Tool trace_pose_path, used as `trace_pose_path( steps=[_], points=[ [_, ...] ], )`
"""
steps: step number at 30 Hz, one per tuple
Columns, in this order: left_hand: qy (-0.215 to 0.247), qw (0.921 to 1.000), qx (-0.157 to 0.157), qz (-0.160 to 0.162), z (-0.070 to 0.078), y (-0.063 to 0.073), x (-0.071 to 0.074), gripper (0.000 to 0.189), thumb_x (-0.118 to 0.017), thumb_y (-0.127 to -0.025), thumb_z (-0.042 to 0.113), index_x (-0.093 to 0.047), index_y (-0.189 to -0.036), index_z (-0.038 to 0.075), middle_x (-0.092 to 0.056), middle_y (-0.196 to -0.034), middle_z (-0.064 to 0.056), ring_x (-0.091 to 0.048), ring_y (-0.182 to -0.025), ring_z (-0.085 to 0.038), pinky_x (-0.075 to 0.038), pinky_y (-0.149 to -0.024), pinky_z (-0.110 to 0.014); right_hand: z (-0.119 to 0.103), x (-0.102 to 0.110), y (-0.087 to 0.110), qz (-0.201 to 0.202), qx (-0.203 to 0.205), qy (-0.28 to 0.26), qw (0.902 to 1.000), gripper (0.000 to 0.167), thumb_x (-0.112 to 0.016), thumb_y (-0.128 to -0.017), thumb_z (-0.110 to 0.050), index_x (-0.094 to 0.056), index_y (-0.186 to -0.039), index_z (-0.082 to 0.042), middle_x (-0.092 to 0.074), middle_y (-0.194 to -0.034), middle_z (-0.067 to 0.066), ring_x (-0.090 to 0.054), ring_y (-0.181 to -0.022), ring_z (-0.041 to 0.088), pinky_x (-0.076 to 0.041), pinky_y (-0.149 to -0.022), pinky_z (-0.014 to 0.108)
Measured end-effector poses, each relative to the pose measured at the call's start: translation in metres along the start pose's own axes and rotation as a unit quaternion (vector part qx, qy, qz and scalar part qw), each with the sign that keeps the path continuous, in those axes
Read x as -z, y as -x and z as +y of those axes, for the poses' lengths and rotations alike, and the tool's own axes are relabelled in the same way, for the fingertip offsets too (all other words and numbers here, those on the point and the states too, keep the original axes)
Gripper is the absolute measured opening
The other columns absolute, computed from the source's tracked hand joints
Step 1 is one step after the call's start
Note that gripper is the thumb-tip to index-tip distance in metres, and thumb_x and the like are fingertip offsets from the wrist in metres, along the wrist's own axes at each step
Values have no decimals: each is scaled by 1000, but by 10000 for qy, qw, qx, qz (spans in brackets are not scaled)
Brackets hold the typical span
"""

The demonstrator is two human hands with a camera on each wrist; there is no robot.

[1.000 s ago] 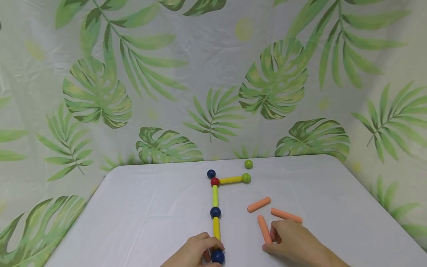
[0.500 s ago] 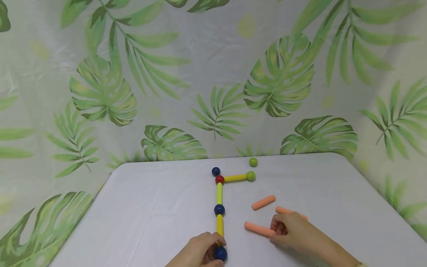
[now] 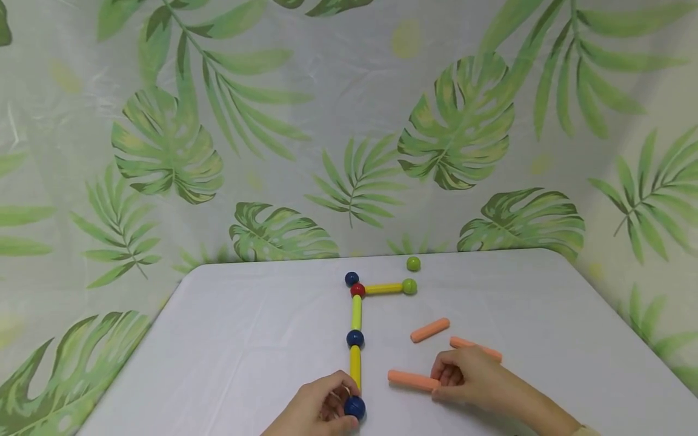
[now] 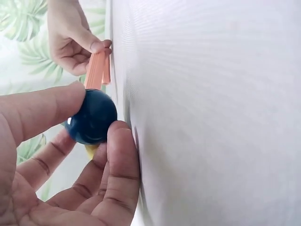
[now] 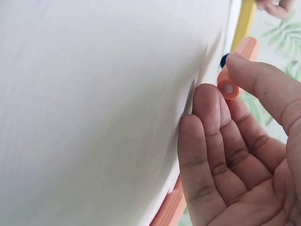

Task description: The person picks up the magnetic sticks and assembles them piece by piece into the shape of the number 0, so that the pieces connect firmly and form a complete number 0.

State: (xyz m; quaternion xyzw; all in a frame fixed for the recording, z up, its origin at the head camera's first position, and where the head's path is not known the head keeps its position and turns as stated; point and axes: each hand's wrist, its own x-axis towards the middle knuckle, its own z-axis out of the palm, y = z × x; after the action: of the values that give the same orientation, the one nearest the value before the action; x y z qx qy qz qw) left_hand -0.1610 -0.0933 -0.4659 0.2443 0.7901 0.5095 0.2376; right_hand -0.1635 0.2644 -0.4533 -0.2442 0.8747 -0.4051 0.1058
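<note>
My left hand (image 3: pixel 322 401) pinches a dark blue ball (image 4: pixel 93 117) between thumb and fingers at the near end of a chain of rods and balls. A yellow rod (image 3: pixel 355 366) runs from that ball to a second blue ball (image 3: pixel 355 338). To the right, my right hand (image 3: pixel 470 375) holds one end of an orange rod (image 3: pixel 412 380) between thumb and fingers. Its free end points left toward the near blue ball, with a gap between them in the head view. A pale disc (image 5: pixel 228 88) shows on the rod's held end in the right wrist view.
Farther back, the chain continues through a light green rod (image 3: pixel 357 312) to a red ball (image 3: pixel 357 290), then a yellow rod (image 3: pixel 384 289) and green ball (image 3: pixel 409 286). Another blue ball (image 3: pixel 351 278) sits by the red one. A green ball (image 3: pixel 413 263) and two orange rods (image 3: pixel 430 330) lie loose.
My right hand has swung the orange rod from steeply slanted to nearly sideways, bringing it closer to the near blue ball. My left hand keeps its pinch; the chain's near end has shifted slightly left.
</note>
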Motion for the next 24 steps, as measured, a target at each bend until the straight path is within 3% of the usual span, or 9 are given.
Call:
trace_pose_path(
  steps=[5, 9, 16, 24],
  points=[
    [373, 9985, 386, 111, 1, 1, 1, 28, -80, -96, 15, -66, -119, 18, -66, -106, -2, -64, -84, -13, -52, -72, -20, -4, -4, -1, -106, -26, -84, 9999, 20, -88, -90, -33, -72, -94, -22, -65, -79, -15, -59, -72, -4, -52, -64, 21],
    [661, 9963, 504, 206, 3, 2, -1, 29, -81, -94, 10, -67, -118, 16, -64, -105, -6, -62, -82, -16, -50, -69, -20, -6, -5, -2, -224, 30, -258, 9994, 19, -87, -91, -32, -73, -95, -20, -66, -80, -14, -59, -72, -4, -53, -64, 21],
    [727, 9958, 520, 196, 1, 1, 0, 28, -80, -95, 10, -67, -119, 15, -65, -105, -5, -63, -87, -17, -51, -69, -19, -9, -9, -2, -403, 12, -461, 9981, 18, -86, -92, -31, -74, -97, -19, -66, -81, -13, -60, -73, -3, -53, -65, 21],
    [614, 9977, 218, 183, -1, 1, 2, 27, -80, -95, 13, -68, -119, 14, -68, -101, -2, -62, -86, -8, -47, -65, -17, -11, -14, -3, -518, 116, -541, 9971, 16, -86, -93, -31, -74, -97, -20, -66, -81, -15, -60, -74, -4, -53, -66, 20]
  ],
)
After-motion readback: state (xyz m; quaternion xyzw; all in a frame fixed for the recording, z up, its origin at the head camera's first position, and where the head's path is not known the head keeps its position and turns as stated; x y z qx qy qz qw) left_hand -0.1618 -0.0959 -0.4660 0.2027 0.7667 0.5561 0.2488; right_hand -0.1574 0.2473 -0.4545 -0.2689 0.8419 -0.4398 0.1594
